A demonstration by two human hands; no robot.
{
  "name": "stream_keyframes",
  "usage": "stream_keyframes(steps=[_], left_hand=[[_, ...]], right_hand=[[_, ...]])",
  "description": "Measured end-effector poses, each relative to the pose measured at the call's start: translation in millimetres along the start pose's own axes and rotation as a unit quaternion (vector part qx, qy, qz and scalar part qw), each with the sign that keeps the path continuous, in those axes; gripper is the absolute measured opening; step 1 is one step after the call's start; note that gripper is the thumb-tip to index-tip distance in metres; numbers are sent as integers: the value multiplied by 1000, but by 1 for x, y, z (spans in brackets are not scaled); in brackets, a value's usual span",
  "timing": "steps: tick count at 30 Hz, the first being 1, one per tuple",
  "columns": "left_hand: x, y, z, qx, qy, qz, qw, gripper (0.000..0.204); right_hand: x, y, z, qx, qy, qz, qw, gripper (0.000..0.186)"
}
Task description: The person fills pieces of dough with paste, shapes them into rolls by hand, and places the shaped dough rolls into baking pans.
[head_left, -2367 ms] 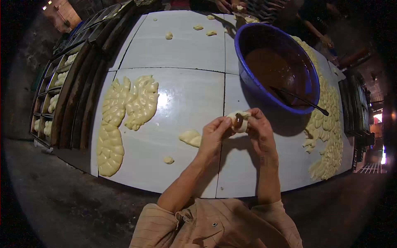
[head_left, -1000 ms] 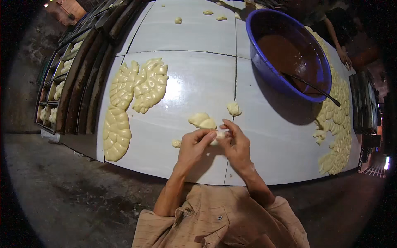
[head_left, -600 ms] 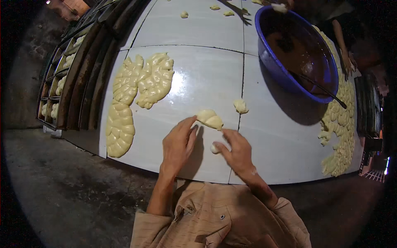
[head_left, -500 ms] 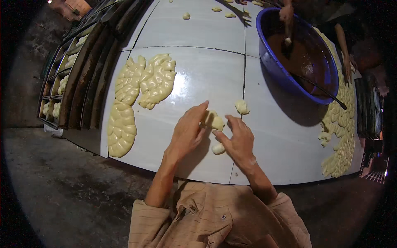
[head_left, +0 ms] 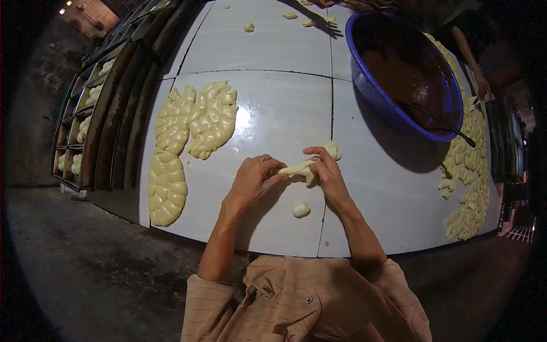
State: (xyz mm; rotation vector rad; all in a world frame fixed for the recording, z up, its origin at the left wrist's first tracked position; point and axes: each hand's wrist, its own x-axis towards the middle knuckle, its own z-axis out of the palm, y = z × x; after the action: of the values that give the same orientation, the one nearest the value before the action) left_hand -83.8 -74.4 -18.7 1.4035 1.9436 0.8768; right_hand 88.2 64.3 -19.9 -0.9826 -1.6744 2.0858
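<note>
Between my hands a pale yellow piece of dough (head_left: 297, 169) is held up off the table and drawn out sideways. My left hand (head_left: 254, 180) pinches its left end between thumb and fingers. Its right end is gripped by my right hand (head_left: 329, 176), and a flap hangs down beside the thumb. A small rolled lump of dough (head_left: 301, 210) lies on the table just nearer to me. Partly behind my right fingers sits another loose dough lump (head_left: 332, 150).
Flat scored dough slabs (head_left: 167, 188) lie at the left of the white tiled table (head_left: 273, 114). Divided trays of dough (head_left: 85, 128) stand beyond its left edge. A blue basin (head_left: 376, 91) of brown liquid holds a dark-handled tool. Many dough pieces (head_left: 470, 188) cover the right side, near another person's arm (head_left: 470, 57).
The dough piece was lying on the table under my fingers; now both hands have lifted and stretched it. Another person's hand has left the basin.
</note>
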Motion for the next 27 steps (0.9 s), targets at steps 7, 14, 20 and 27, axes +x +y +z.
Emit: stream_keyframes(steps=[7, 14, 20, 27], left_hand=[[2, 14, 15, 59, 103, 25, 993, 87], [24, 10, 34, 84, 72, 100, 989, 84], [28, 7, 40, 161, 91, 109, 977, 18], [19, 19, 46, 188, 156, 115, 963, 23]], right_hand=[[4, -7, 4, -230, -33, -23, 972, 30], [8, 0, 0, -256, -11, -115, 960, 33], [5, -8, -7, -289, -18, -51, 956, 18], [-5, -14, -32, 82, -92, 67, 990, 8]])
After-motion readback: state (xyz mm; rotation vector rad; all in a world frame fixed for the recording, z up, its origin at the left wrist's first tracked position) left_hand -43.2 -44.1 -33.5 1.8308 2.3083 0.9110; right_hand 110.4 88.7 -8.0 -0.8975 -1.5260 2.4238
